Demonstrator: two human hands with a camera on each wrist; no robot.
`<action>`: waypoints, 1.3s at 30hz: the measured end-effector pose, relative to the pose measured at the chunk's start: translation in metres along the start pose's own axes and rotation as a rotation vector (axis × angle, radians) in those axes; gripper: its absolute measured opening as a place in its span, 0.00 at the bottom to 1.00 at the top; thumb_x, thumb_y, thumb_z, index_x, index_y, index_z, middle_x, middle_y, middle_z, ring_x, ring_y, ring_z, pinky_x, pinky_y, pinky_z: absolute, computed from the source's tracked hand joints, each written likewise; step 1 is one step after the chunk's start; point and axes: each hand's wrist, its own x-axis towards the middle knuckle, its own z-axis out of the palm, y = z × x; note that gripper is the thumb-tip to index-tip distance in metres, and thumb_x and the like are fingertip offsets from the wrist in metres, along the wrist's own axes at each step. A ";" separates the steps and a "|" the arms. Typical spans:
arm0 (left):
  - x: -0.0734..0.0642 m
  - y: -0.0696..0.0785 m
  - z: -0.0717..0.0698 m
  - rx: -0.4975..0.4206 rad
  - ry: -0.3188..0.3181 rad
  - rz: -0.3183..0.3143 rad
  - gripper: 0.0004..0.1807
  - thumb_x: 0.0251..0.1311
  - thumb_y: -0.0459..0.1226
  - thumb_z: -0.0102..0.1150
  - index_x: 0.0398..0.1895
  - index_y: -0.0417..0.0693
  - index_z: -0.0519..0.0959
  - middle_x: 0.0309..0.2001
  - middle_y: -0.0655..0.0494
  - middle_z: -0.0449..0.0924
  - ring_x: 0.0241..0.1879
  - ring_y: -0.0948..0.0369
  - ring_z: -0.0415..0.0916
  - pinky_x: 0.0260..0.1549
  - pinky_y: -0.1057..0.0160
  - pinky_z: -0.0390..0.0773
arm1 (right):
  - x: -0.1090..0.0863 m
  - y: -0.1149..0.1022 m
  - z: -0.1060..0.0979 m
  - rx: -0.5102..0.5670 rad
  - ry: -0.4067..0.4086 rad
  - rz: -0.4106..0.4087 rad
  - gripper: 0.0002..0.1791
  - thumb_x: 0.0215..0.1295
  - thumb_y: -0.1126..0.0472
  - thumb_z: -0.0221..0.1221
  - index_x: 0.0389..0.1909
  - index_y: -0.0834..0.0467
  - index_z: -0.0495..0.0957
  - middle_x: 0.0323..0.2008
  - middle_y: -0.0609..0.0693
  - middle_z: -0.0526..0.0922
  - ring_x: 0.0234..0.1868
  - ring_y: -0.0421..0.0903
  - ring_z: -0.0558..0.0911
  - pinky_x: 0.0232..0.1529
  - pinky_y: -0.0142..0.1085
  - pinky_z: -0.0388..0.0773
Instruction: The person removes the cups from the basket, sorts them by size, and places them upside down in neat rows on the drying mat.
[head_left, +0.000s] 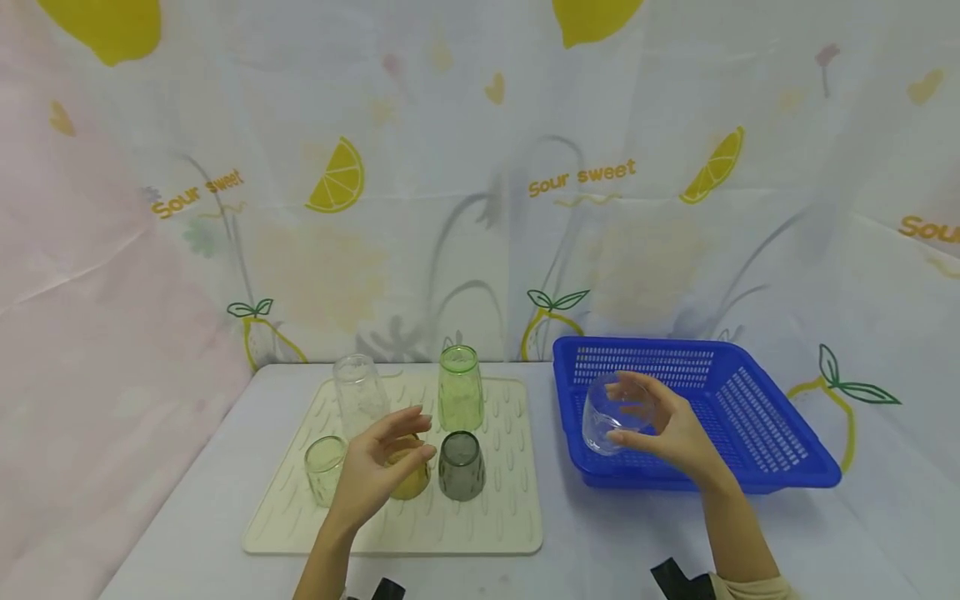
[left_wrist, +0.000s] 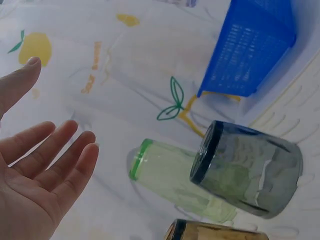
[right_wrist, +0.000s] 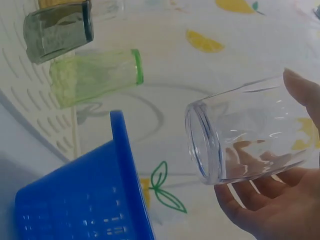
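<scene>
My right hand (head_left: 671,429) grips a clear drinking glass (head_left: 606,417) between thumb and fingers, over the near left part of the blue basket (head_left: 780,479). In the right wrist view the clear glass (right_wrist: 250,135) has its thick base turned away from the palm. My left hand (head_left: 378,467) holds nothing, its fingers loosely bent above the drying mat (head_left: 502,529). Behind its fingers, an amber glass (head_left: 411,482) is partly hidden. A grey glass (head_left: 462,468) stands just right of the amber one.
On the mat also stand a tall green glass (head_left: 461,392), a tall clear glass (head_left: 358,392) at the back and a short pale-green glass (head_left: 324,475) at the left. A lemon-printed cloth (head_left: 420,250) hangs behind the white table (head_left: 202,517).
</scene>
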 end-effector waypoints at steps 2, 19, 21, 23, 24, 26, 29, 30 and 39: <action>0.003 0.001 0.005 -0.021 -0.020 0.003 0.24 0.51 0.22 0.63 0.55 0.30 0.73 0.45 0.36 0.79 0.44 0.66 0.79 0.42 0.64 0.82 | 0.003 -0.002 0.007 0.016 -0.015 -0.014 0.38 0.47 0.77 0.66 0.61 0.71 0.62 0.50 0.64 0.76 0.52 0.38 0.78 0.51 0.27 0.76; 0.024 0.009 0.054 -0.115 -0.221 0.017 0.30 0.53 0.30 0.65 0.60 0.33 0.68 0.53 0.39 0.76 0.53 0.46 0.74 0.47 0.54 0.80 | 0.027 -0.006 0.060 0.178 -0.122 -0.110 0.38 0.47 0.73 0.68 0.61 0.72 0.62 0.49 0.69 0.74 0.51 0.44 0.77 0.53 0.34 0.77; 0.026 0.010 0.058 -0.125 -0.240 -0.001 0.31 0.53 0.31 0.66 0.61 0.34 0.68 0.54 0.40 0.76 0.54 0.46 0.74 0.48 0.54 0.79 | 0.029 -0.008 0.064 0.188 -0.131 -0.113 0.38 0.48 0.71 0.68 0.61 0.72 0.62 0.49 0.69 0.74 0.52 0.44 0.77 0.53 0.34 0.77; 0.028 0.011 0.062 -0.132 -0.258 0.002 0.32 0.53 0.31 0.66 0.62 0.34 0.67 0.55 0.39 0.75 0.54 0.47 0.74 0.48 0.53 0.79 | 0.031 -0.009 0.069 0.196 -0.144 -0.121 0.39 0.50 0.70 0.68 0.61 0.73 0.61 0.49 0.70 0.74 0.52 0.45 0.77 0.54 0.37 0.77; 0.029 0.011 0.063 -0.136 -0.266 0.009 0.32 0.53 0.30 0.66 0.62 0.33 0.67 0.55 0.39 0.75 0.54 0.46 0.73 0.48 0.53 0.79 | 0.031 -0.010 0.071 0.198 -0.152 -0.121 0.39 0.50 0.69 0.68 0.61 0.73 0.61 0.49 0.69 0.74 0.52 0.45 0.77 0.54 0.37 0.77; 0.031 0.011 0.066 -0.143 -0.275 0.017 0.33 0.52 0.30 0.66 0.62 0.32 0.66 0.56 0.38 0.74 0.54 0.44 0.73 0.49 0.53 0.79 | 0.032 -0.011 0.075 0.207 -0.169 -0.116 0.38 0.52 0.66 0.68 0.62 0.72 0.61 0.50 0.69 0.74 0.53 0.45 0.77 0.54 0.40 0.77; 0.033 0.012 0.069 -0.147 -0.276 0.039 0.34 0.52 0.29 0.66 0.63 0.29 0.64 0.55 0.36 0.73 0.54 0.41 0.72 0.50 0.57 0.78 | 0.033 -0.013 0.080 0.245 -0.194 -0.103 0.39 0.54 0.61 0.68 0.61 0.72 0.61 0.52 0.70 0.72 0.55 0.42 0.75 0.54 0.42 0.77; 0.033 0.012 0.070 -0.148 -0.273 0.042 0.35 0.52 0.29 0.66 0.63 0.29 0.64 0.55 0.36 0.74 0.55 0.41 0.72 0.51 0.57 0.78 | 0.033 -0.014 0.082 0.262 -0.199 -0.102 0.40 0.54 0.59 0.68 0.61 0.73 0.61 0.53 0.70 0.71 0.56 0.41 0.74 0.55 0.43 0.76; 0.034 0.011 0.073 -0.169 -0.279 0.004 0.38 0.52 0.32 0.67 0.64 0.30 0.62 0.55 0.38 0.74 0.55 0.42 0.72 0.53 0.54 0.76 | 0.031 -0.009 0.095 0.314 -0.208 -0.122 0.43 0.62 0.46 0.59 0.65 0.73 0.56 0.63 0.75 0.60 0.62 0.67 0.64 0.56 0.45 0.75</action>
